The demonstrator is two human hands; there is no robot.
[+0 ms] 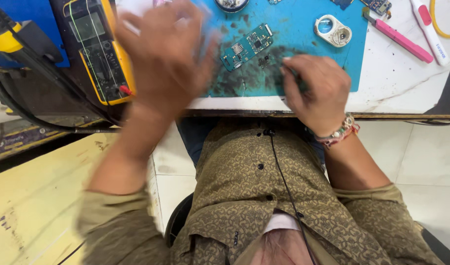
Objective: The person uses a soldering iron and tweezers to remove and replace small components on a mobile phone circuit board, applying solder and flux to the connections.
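A small green circuit board lies on a stained blue work mat. My left hand is blurred with motion above the mat's left edge, fingers spread, and seems to hold something pale and flat that I cannot make out. My right hand rests at the mat's near edge, just right of the board. Its fingers are curled, perhaps around a thin tool that is mostly hidden.
A yellow-and-black multimeter stands at the left with cables beside it. A white round tape holder, pink tweezers, a white pen-like tube and more board pieces lie toward the back right. The white bench edge runs below my hands.
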